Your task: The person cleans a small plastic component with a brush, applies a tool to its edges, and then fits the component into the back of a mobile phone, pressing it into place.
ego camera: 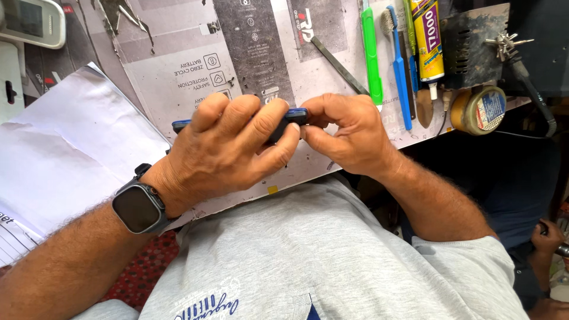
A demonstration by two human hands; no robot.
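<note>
In the head view, the left hand lay in the middle of the frame with its fingers curled over a dark phone with a blue edge, gripping it from above; a dark smartwatch sat on that wrist at the lower left. The right hand, just right of centre, had its fingers drawn together and pinched the right end of the phone, so the two hands touched there. The phone was held edge-on slightly above the cardboard sheet that covered the bench, and most of its body was hidden under the left fingers. I judged the step in hand as working on the end or edge seam of the phone, probably pressing or prying it; whether a tool was between the fingers could not be seen. The next move seemed to call for a steady grip by the left hand and small, careful force from the right fingertips. At the upper right lay a green tool, a blue toothbrush, a yellow glue tube and a round tin. White papers lay at the left.
</note>
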